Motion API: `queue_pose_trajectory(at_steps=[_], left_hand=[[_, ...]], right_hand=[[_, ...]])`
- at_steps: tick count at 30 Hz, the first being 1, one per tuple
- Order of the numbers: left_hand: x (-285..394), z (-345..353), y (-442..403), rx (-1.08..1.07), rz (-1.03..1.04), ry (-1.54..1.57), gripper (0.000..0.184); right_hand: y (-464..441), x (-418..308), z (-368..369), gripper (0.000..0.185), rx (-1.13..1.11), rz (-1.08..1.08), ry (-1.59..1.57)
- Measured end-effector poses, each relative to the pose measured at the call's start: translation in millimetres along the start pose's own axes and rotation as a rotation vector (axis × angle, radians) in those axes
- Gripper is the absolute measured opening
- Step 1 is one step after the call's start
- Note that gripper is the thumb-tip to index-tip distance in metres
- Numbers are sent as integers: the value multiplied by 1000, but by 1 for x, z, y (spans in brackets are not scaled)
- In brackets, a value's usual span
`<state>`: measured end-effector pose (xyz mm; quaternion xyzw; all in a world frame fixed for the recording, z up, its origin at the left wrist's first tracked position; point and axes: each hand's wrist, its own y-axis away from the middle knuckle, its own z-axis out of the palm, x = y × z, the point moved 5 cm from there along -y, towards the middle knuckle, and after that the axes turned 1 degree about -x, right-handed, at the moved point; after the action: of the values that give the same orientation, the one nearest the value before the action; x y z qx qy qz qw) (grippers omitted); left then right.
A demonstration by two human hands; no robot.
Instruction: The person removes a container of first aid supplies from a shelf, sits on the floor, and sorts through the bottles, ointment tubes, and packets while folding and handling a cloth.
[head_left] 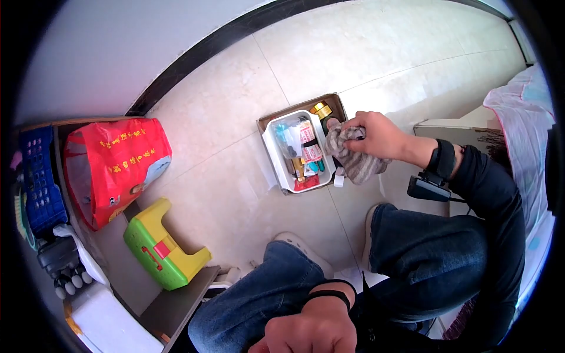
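The right hand (379, 136) pinches a striped cloth (362, 165) by the cardboard box (334, 101), handling that seemingly calls for steady hold; the left hand (315, 329) I can't tell.

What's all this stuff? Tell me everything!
Box: 1, brown, centre
Tray: 1, white, in box
Small items: several, mixed colours, in tray
Cloth: 1, striped grey-brown, by tray
Bag: 1, red, left
Stool-like thing: 1, green and yellow, lower left
Crate: 1, blue, far left
Container: 1, white, bottom left
Fabric: 1, pale, far right
Floor: 1, cream, middle
Gadget: 1, black, at wrist
Shoes: 2, pale, lower middle
Jeans: 1 pair, blue, bottom
Right hand: 1, bare, holding cloth
Left hand: 1, bare, bottom
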<state>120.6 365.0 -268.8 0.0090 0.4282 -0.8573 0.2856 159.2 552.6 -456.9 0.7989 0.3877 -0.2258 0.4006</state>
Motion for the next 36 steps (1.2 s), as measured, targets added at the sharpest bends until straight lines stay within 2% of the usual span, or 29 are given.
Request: queue_pose_trajectory(at_steps=[1, 4, 7, 16, 25, 31, 34, 36], left_hand=[[-1, 2, 0, 1, 2, -1, 47], [-1, -5, 3, 186, 64, -2, 48], [-3, -6, 5, 52, 4, 93, 49], [-10, -13, 4, 171, -39, 268, 48], [-15, -18, 3, 92, 16, 453, 47], [-8, -15, 12, 276, 34, 517, 48], [-12, -20, 8, 143, -62, 476, 49], [-13, -17, 6, 137, -25, 489, 49]], right_hand=[[0, 0, 0, 32, 6, -6, -14], [0, 0, -1, 32, 6, -12, -12], [0, 3, 1, 32, -7, 3, -12], [-1, -5, -1, 32, -15, -19, -24], [0, -2, -1, 29, 8, -11, -25], [0, 0, 0, 29, 7, -32, -37], [-1, -2, 0, 29, 7, -24, -36], [0, -1, 0, 29, -7, -3, -34]])
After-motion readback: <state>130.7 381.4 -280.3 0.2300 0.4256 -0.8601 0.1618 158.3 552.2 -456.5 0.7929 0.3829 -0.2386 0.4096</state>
